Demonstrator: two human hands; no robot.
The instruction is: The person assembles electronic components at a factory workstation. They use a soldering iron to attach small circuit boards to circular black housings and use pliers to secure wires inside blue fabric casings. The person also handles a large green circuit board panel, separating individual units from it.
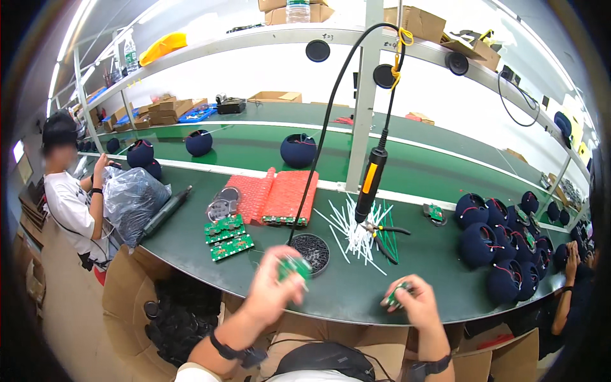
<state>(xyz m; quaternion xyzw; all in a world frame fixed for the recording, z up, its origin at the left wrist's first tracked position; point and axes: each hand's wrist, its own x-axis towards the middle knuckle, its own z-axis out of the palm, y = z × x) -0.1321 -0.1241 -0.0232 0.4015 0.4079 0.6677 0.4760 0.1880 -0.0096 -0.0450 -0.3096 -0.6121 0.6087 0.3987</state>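
Note:
My left hand [266,290] grips a green circuit board [294,270], slightly blurred, just in front of a round black dish [310,253] of small dark parts. In the fingers of my right hand [418,302] is another small circuit board [396,295], held over the table's near edge. Stacked green circuit boards [230,247] lie left of the dish, beside red bubble wrap [289,194] with more boards at its front edge. Right of the dish are a loose heap of thin white strips [358,237] and pliers [386,244] with black handles.
An electric screwdriver [372,178] hangs on a cable above the strips. Several dark blue round shells [478,245] crowd the right side; more stand along the green belt [242,153]. A person [70,191] stands left by a plastic bag [132,198]; another person's hand [571,262] shows right.

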